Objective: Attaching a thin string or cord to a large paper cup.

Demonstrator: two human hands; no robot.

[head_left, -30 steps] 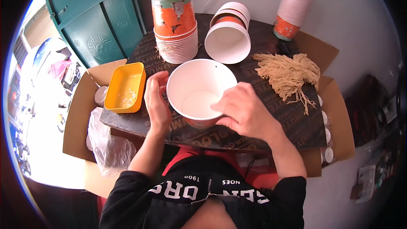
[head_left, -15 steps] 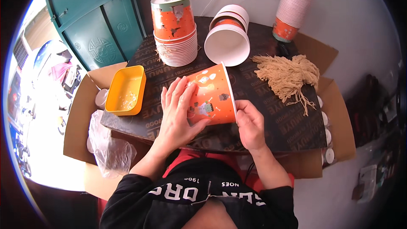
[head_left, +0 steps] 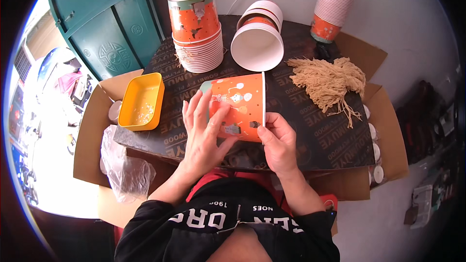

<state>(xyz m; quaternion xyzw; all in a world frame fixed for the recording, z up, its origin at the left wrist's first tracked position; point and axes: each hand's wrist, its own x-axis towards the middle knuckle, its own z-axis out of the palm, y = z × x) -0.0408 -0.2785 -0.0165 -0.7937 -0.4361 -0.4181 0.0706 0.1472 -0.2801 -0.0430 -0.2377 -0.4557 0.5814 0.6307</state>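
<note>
- Holding an orange paper bowl [head_left: 238, 106] on its side between both palms, just above the near edge of the dark board [head_left: 310, 131].
- My left hand [head_left: 206, 133] lies flat and open, fingers spread, against the bowl's printed wall near its base.
- My right hand [head_left: 279, 140] pinches the white rim with thumb and fingertips, closed on it.
- The bowl's long axis runs left to right: base toward my left, mouth toward my right; both hands touch it.
- Beyond it, well apart, stand a stack of orange bowls [head_left: 196, 29] and tipped white-lined bowls [head_left: 257, 43].
- A bundle of tan string [head_left: 330, 80] lies to the right, near the mouth.
- A yellow tray [head_left: 141, 102] sits left, at the board's edge.
- Bare board shows to the right of my right hand.
</note>
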